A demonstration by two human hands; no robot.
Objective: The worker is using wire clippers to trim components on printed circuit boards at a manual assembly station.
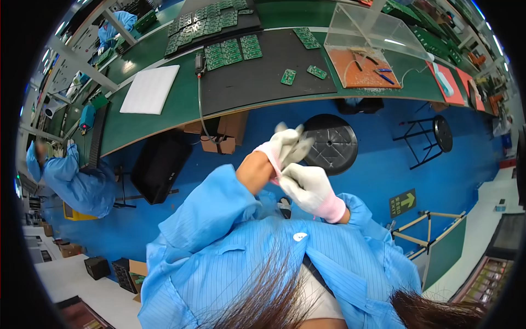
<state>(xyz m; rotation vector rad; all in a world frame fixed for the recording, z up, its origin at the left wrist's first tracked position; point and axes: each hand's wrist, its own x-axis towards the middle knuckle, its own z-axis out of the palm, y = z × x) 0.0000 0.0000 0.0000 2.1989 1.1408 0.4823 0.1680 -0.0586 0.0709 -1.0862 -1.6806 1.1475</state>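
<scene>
Both my hands wear white knit gloves with pink cuffs, held in front of my blue smock above the floor. My left hand [287, 145] has its fingers stretched out, somewhat smeared by motion. Bare wrist shows between its glove and the blue sleeve. My right hand [309, 189] is closed, its fingers pinching the pink cuff [272, 159] of the left glove at the wrist. Beyond the hands, a black round stool [330, 143] stands on the blue floor.
Ahead runs a green workbench [139, 125] with a black mat [246, 90], several green circuit boards [223, 53], a white foam sheet [149, 89] and an orange tray [359, 71] holding pliers under a clear cover. A black bin [160, 167] is below. A co-worker in blue [79, 178] sits at left.
</scene>
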